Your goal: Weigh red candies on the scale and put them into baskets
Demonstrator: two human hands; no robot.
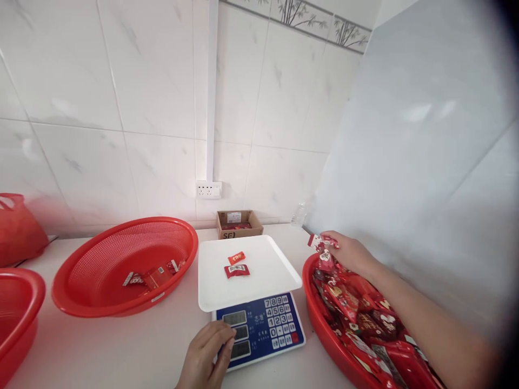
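Observation:
A blue electronic scale with a white tray stands at the middle of the white counter. Two red wrapped candies lie on the tray. My left hand rests on the scale's front left corner by the displays, fingers curled, nothing in it that I can see. My right hand hovers over the far end of a red basket full of red candy packets and pinches a few red wrapped candies.
A large red mesh basket with a few packets stands left of the scale. Another red basket and a red bag sit at the far left. A small cardboard box and a wall socket are behind.

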